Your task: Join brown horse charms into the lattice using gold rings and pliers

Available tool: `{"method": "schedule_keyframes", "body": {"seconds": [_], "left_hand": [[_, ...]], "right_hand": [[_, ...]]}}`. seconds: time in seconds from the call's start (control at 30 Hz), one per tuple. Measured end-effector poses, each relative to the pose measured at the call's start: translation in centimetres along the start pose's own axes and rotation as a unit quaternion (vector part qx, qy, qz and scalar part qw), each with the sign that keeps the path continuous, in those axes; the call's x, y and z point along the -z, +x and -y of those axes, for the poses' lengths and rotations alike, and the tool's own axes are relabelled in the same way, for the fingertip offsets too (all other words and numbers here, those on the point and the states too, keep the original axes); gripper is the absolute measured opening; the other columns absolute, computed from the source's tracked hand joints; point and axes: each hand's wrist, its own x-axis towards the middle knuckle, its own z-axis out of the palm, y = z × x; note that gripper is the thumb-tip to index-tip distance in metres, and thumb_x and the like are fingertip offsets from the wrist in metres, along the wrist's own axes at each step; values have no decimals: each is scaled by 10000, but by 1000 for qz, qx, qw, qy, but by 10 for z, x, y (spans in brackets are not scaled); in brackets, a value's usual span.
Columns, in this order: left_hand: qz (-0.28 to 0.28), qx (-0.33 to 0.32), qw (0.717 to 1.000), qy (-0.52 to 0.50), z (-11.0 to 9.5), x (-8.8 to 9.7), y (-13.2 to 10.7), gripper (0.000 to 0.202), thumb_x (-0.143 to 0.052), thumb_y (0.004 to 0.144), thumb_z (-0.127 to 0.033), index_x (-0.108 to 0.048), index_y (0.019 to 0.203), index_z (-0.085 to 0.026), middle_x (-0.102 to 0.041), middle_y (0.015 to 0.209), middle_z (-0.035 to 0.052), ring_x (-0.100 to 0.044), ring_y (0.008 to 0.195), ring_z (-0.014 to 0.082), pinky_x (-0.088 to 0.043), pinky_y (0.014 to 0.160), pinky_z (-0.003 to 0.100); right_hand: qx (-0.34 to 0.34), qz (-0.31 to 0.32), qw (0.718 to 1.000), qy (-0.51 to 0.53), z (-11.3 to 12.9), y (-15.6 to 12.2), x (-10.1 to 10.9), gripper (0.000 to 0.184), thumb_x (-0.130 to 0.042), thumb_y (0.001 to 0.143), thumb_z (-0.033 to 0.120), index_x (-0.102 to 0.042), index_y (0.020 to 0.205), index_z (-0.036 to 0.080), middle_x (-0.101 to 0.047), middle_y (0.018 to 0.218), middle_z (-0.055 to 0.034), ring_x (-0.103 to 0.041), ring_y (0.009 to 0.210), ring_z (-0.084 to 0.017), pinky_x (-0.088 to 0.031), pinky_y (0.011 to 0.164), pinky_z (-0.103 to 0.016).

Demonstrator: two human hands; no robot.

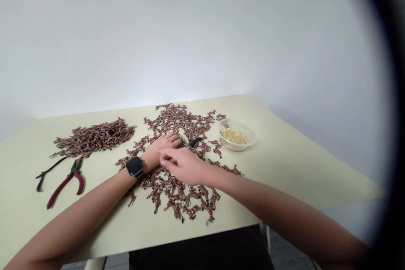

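Many small brown horse-shaped charms [177, 124] lie spread over the pale yellow-green table [284, 164]. My left hand [161, 147], a black smartwatch [135, 167] on its wrist, rests on the charms with its fingers curled over them. In front of it my right hand [183, 164] is closed around a dark-handled tool [193, 142] whose end pokes out toward the back right. What the left fingers hold, if anything, is hidden.
A second heap of brown charms [95, 137] lies at the back left. Red-handled pliers [68, 181] and a black-handled tool [47, 173] lie at the left. A clear bowl of small gold pieces [236, 136] stands to the right. A white wall is behind.
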Motion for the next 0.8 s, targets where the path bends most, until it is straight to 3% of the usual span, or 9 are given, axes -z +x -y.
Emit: {"method": "schedule_keyframes", "body": {"seconds": [0.1,0.2,0.27,0.33,0.4,0.5,0.57,0.7,0.8], "left_hand": [[23,3,999,23,1,1,2,251,-560,900,-124,-630,1133,-189,-633,1161,120,-536,1057,275,-466,905,424],[18,5,999,29,3,-2,1,314,-503,929,-92,-604,1205,-202,-612,1264,117,-532,1146,275,-447,947,424],[8,1,999,34,4,-3,0,325,-478,958,-91,-590,1237,-215,-598,1324,108,-529,1193,266,-433,982,419],[-1,-6,999,41,3,-4,-1,319,-460,989,-104,-583,1259,-220,-588,1367,99,-527,1223,261,-420,1011,419],[-3,-10,999,53,3,-2,-2,297,-450,1014,-132,-592,1262,-213,-586,1390,102,-519,1250,270,-411,1032,434],[-1,-19,998,66,3,4,-6,264,-447,1032,-172,-631,1221,-194,-612,1368,111,-520,1259,286,-418,1028,458],[-9,-23,998,58,1,9,-11,238,-482,1030,-213,-647,1200,-200,-629,1348,103,-524,1254,285,-422,1033,466],[-53,7,997,51,-4,17,-23,205,-547,1010,-247,-653,1178,-197,-666,1248,105,-554,1181,283,-429,1033,479],[-30,22,995,93,-9,21,-31,202,-517,1018,-229,-643,1164,-170,-682,1094,125,-588,1026,281,-464,927,461]], "right_hand": [[62,12,998,-26,11,11,-20,186,-493,1024,261,-651,956,190,-733,986,-50,-559,596,-122,-475,604,-284],[93,-6,995,-42,17,17,-32,164,-518,1007,232,-655,933,180,-695,1279,-91,-658,758,-159,-508,749,-318],[105,-10,991,-76,20,18,-40,193,-494,1015,241,-661,1077,168,-731,1186,-122,-687,803,-203,-505,752,-328],[113,-14,986,-121,21,16,-48,334,-467,1025,263,-585,1306,125,-764,1004,-134,-702,797,-246,-500,714,-337],[117,-12,983,-141,23,14,-50,421,-455,1032,276,-509,1408,94,-766,953,-134,-713,792,-260,-505,694,-339],[136,-26,983,-117,22,11,-43,277,-473,1032,253,-631,1233,149,-721,1215,-136,-722,935,-237,-535,809,-350],[145,-70,983,-92,19,9,-33,232,-474,1038,237,-683,1123,183,-698,1279,-91,-690,1057,-216,-523,927,-367],[106,-197,970,-91,2,4,-7,221,-516,1032,285,-724,1057,214,-747,1054,-57,-651,1037,-220,-507,960,-428],[68,-258,959,-94,-16,0,7,172,-579,993,274,-740,974,219,-736,898,-41,-637,900,-216,-521,871,-399]]}}
